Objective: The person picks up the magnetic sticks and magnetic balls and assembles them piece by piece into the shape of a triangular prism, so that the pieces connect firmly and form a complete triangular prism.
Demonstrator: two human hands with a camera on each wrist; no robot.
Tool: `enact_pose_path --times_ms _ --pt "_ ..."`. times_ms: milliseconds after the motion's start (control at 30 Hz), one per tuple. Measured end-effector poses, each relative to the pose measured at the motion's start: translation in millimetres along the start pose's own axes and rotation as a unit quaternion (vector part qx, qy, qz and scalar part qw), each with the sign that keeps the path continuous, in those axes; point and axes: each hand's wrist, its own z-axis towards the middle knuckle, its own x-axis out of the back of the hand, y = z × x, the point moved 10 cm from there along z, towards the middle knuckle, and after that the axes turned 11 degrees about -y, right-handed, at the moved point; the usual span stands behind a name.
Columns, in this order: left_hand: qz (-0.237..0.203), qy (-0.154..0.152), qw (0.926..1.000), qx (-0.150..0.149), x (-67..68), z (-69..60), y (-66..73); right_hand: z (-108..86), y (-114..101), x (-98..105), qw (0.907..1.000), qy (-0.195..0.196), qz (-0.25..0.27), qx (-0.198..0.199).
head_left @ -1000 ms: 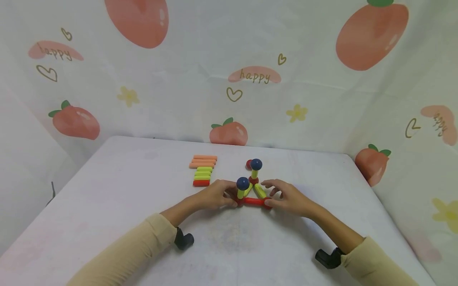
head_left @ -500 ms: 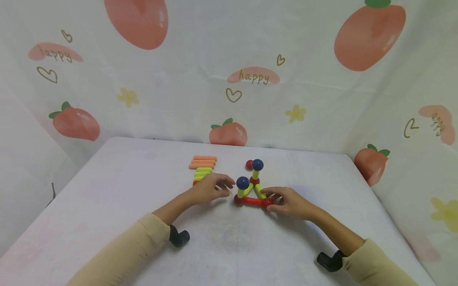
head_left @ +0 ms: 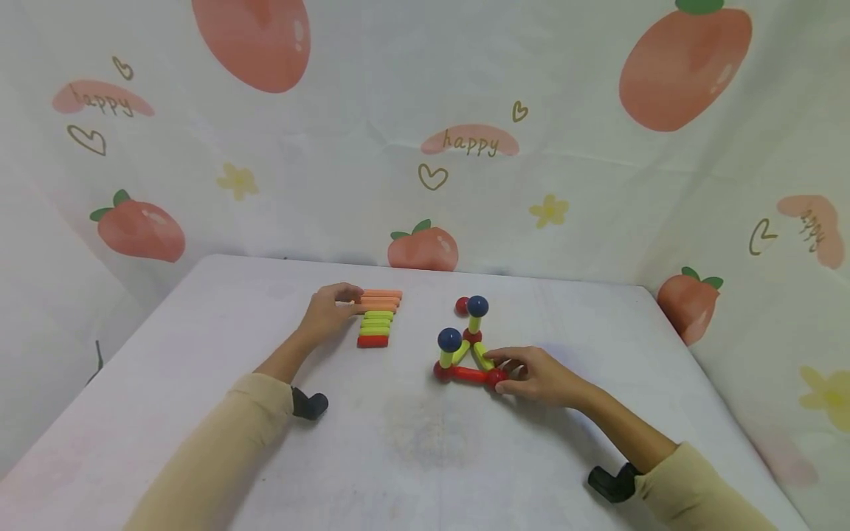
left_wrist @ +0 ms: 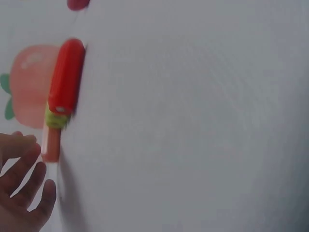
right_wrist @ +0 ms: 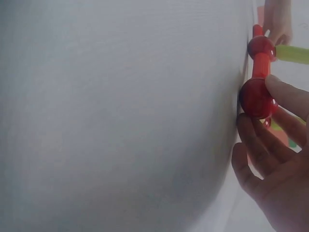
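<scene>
In the head view my left hand (head_left: 330,310) reaches the left ends of the orange rods (head_left: 381,301), its fingers and thumb parted about them; the left wrist view shows the fingertips beside an orange rod (left_wrist: 51,145), and whether they touch it I cannot tell. My right hand (head_left: 544,377) holds a red ball (right_wrist: 258,98) between thumb and fingers. That ball is the right corner of a triangle of a red rod (head_left: 469,375) and yellow-green rods (head_left: 483,357). Upright yellow-green rods on the other two corners carry blue balls (head_left: 449,339).
Below the orange rods lie several yellow-green rods (head_left: 376,323) and one red rod (head_left: 373,341). A loose red ball (head_left: 462,305) sits behind the triangle. White cloth covers the table (head_left: 425,457), and a fruit-printed curtain (head_left: 319,147) hangs behind it.
My left hand has let go of the triangle's left corner and moved left and back to the orange rods. My right hand has closed onto the right corner's red ball.
</scene>
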Motion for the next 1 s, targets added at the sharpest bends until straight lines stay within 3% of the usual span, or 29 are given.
enact_pose_path --times_ms 167,533,700,767,867,1000 --pt "0.02 -0.02 0.9994 0.017 -0.8 0.8 -9.1 0.5 -1 0 1.0 0.001 0.001 0.002" --pt "0.087 -0.081 0.9928 0.0 -5.7 -0.4 -0.3 1.2 1 -1 1.0 0.0 0.006 -0.003" --pt "0.085 -0.067 0.9941 -0.008 2.2 -5.2 2.1 1.0 2 0 1.0 0.001 0.003 -0.009" --pt "0.061 -0.059 0.9964 -0.008 3.8 -4.8 4.0 0.8 2 0 1.0 0.0 0.003 -0.009" --pt "-0.009 -0.065 0.9977 -0.014 -1.3 -3.2 12.7 0.4 3 0 0.9999 0.001 0.005 -0.012" --pt "-0.117 -0.097 0.9882 -0.017 -21.5 -3.1 31.4 0.6 4 -1 0.9999 0.002 0.005 -0.013"
